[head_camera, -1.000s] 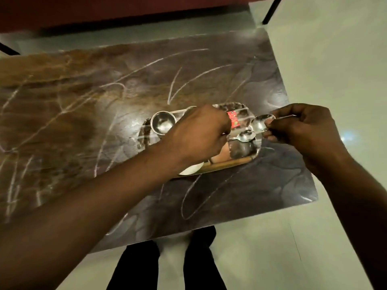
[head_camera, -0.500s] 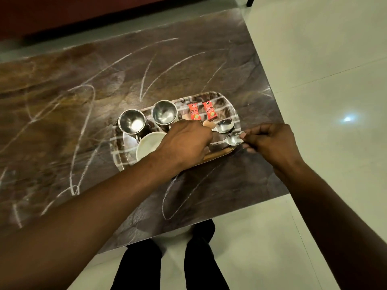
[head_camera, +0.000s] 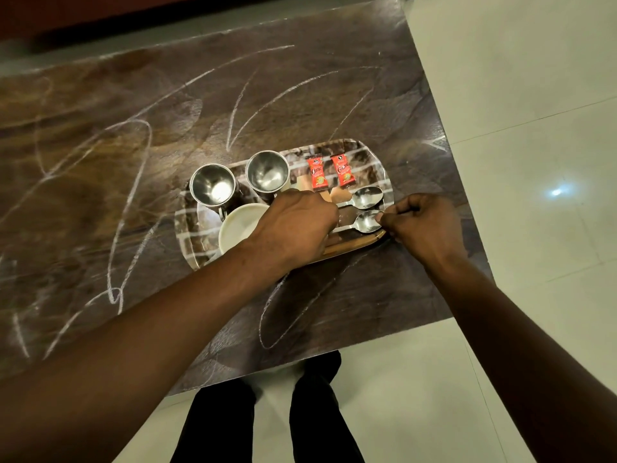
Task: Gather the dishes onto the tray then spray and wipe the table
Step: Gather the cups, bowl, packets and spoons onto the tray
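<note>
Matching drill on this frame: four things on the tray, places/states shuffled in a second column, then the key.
Things
1. red sachets
2. white bowl
3. near spoon
4. left steel mug

Places/states
A. pinched at its bowl end by the right hand
B. upright at the left end of the tray
C. side by side near the far rim
D. partly hidden under the left hand

Pairs: 1-C, 2-D, 3-A, 4-B

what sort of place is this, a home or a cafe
Likely a home or small café, can't tell which: a dark stone-look table, a serving tray with steel cups, spoons and red sachets, a glossy tiled floor.
</note>
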Action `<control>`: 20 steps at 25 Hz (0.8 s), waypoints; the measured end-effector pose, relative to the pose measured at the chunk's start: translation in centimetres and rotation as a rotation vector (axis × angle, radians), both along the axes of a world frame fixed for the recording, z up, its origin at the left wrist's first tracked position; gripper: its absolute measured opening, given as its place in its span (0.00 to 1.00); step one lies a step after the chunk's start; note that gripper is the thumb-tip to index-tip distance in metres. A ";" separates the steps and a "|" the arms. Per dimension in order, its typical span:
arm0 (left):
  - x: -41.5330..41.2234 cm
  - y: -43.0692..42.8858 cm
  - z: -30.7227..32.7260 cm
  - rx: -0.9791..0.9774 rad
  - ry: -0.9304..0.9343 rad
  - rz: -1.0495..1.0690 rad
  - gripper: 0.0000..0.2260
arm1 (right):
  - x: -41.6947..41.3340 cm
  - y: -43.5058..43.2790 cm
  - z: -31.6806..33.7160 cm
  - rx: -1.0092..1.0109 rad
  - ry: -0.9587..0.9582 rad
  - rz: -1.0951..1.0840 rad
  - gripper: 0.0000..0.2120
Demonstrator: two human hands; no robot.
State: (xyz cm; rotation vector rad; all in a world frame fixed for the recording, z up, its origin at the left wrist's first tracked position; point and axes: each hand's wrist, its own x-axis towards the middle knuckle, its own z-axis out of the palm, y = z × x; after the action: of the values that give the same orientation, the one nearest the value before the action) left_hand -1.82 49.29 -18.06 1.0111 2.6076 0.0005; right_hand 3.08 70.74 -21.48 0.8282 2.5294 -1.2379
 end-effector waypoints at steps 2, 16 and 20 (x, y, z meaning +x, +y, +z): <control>0.1 -0.2 0.0 -0.015 0.001 -0.007 0.11 | -0.1 -0.2 0.2 0.036 -0.013 0.027 0.06; 0.5 -2.3 2.0 0.329 -0.026 0.131 0.14 | -0.6 0.2 2.0 0.040 0.035 0.019 0.05; 0.8 -8.6 5.3 0.920 0.187 0.751 0.07 | -2.2 0.6 2.7 0.035 0.071 -0.006 0.05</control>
State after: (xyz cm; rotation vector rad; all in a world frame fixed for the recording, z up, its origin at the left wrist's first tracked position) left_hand -0.98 40.65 -12.77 0.1458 3.0032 1.4280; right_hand 0.84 71.34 -18.74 0.8134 2.6138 -1.2490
